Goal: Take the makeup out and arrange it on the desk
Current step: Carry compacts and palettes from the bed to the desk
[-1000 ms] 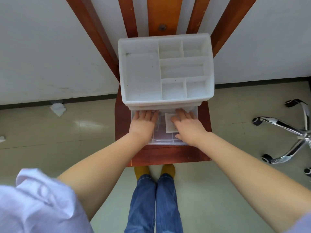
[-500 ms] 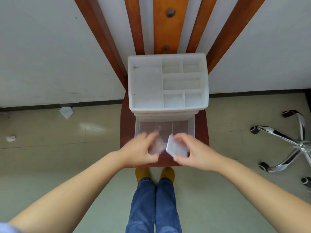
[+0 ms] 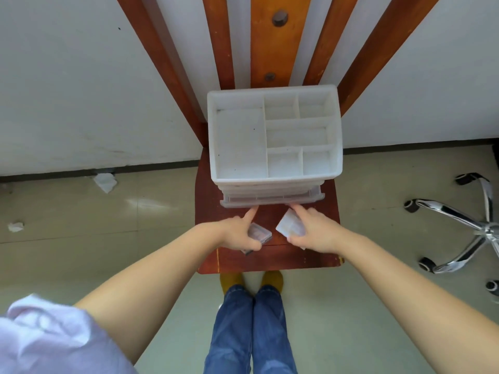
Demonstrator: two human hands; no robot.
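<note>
Pale floor tiles and a white wall frame a red-brown wooden surface (image 3: pixel 318 259) bearing a white plastic organizer (image 3: pixel 274 136) with bare top compartments. Left hand (image 3: pixel 237 234) grips a clear flat makeup case (image 3: pixel 259 232), index finger on the clear drawer (image 3: pixel 272 198). Right hand (image 3: pixel 310 230) grips a white flat makeup case (image 3: pixel 289 226), likewise touching the drawer front. Apparent step: shutting the drawer after removal; next, both cases need setting down flat, apart.

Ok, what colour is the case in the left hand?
Clear, see-through plastic case, seen in the head view.
</note>
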